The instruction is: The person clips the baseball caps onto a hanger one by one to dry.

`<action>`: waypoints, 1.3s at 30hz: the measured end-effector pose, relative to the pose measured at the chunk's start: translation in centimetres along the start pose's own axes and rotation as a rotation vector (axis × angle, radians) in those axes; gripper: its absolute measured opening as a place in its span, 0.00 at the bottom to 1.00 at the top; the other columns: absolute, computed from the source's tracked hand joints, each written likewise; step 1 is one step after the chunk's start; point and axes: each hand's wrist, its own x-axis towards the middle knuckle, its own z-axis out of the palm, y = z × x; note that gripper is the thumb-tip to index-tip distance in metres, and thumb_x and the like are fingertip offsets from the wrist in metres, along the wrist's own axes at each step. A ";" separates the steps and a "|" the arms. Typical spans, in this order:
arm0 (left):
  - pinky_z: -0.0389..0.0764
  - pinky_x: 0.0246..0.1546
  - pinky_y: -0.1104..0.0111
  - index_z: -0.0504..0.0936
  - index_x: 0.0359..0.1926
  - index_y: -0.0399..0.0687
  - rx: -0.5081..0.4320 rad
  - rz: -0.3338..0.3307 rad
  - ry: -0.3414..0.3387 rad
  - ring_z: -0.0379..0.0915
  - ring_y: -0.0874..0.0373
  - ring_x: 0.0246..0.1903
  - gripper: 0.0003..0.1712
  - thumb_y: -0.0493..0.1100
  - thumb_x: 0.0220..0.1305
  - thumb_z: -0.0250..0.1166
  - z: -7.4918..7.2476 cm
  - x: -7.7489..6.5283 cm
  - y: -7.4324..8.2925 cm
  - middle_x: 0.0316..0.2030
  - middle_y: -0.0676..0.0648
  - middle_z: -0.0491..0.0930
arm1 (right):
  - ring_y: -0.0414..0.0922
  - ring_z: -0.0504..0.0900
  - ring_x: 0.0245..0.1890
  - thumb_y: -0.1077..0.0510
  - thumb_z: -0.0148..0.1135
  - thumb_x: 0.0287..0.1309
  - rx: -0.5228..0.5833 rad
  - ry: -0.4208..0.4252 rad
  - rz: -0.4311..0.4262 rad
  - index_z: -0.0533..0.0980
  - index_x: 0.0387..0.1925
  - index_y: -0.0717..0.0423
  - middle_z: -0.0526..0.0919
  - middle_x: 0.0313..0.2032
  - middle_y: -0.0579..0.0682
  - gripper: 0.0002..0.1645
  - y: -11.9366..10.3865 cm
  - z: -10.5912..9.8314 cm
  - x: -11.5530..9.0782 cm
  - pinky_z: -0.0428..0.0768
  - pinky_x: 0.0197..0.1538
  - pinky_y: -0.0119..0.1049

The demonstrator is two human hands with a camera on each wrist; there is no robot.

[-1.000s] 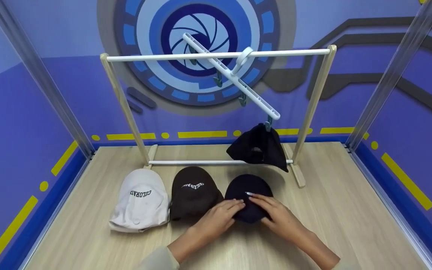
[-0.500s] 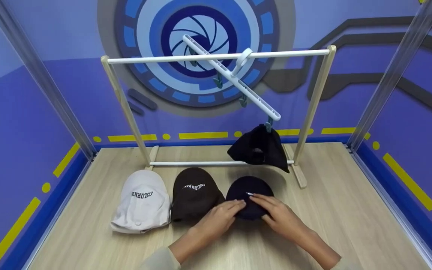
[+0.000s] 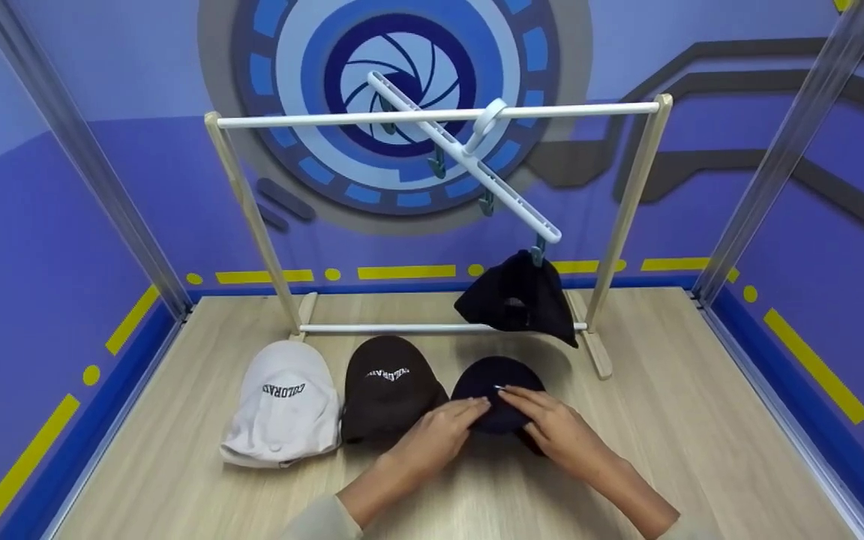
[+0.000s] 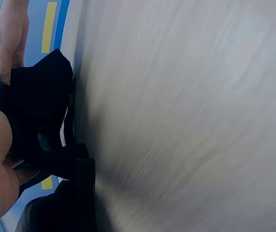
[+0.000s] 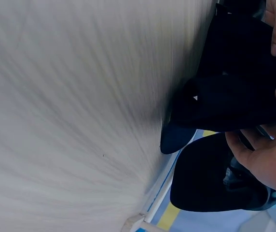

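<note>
A dark navy cap [image 3: 503, 375] sits at the front of the wooden table, gripped on both sides. My left hand [image 3: 432, 435] holds its left side, with fingertips on the crown. Its right side is in my right hand [image 3: 563, 431], fingers over the top and thumb lower down. The right wrist view shows the cap's dark fabric [image 5: 225, 101] raised and folded between the hands. Left of it lie a dark brown cap [image 3: 391, 390] and a white cap [image 3: 282, 405], both with lettering. A black cap [image 3: 518, 296] hangs behind from a hanger clip.
Behind the caps stands a rack with wooden posts [image 3: 638, 195] and a white top rail [image 3: 312, 119]. A white hanger [image 3: 507, 191] with several green clips hangs slantwise from that rail. Blue-purple walls [image 3: 57, 262] enclose the table [image 3: 687, 420] at the back and sides.
The navy cap has tipped slightly; its front outline is shorter and a dark part now shows below my right hand. Both hands stay nearly in place.
</note>
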 end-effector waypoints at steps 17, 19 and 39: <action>0.72 0.56 0.68 0.73 0.60 0.42 0.002 -0.011 0.022 0.73 0.56 0.56 0.29 0.30 0.55 0.64 -0.2 0.2 0.1 0.58 0.47 0.74 | 0.51 0.72 0.60 0.67 0.61 0.57 -0.008 0.026 0.023 0.68 0.65 0.46 0.70 0.63 0.47 0.34 -0.1 -0.2 0.1 0.75 0.54 0.46; 0.72 0.56 0.68 0.73 0.60 0.42 -0.004 -0.012 0.026 0.73 0.56 0.56 0.29 0.30 0.55 0.64 -0.2 0.3 0.1 0.58 0.47 0.75 | 0.51 0.72 0.61 0.67 0.61 0.57 -0.001 0.023 0.029 0.69 0.65 0.47 0.70 0.63 0.47 0.33 -0.1 -0.2 0.1 0.75 0.55 0.46; 0.73 0.56 0.66 0.72 0.61 0.43 -0.045 -0.035 0.062 0.72 0.55 0.56 0.29 0.29 0.58 0.60 -1.2 0.9 0.2 0.59 0.47 0.74 | 0.50 0.73 0.59 0.68 0.59 0.58 0.021 0.046 0.026 0.69 0.64 0.44 0.73 0.61 0.49 0.33 -0.6 -1.2 0.5 0.75 0.54 0.45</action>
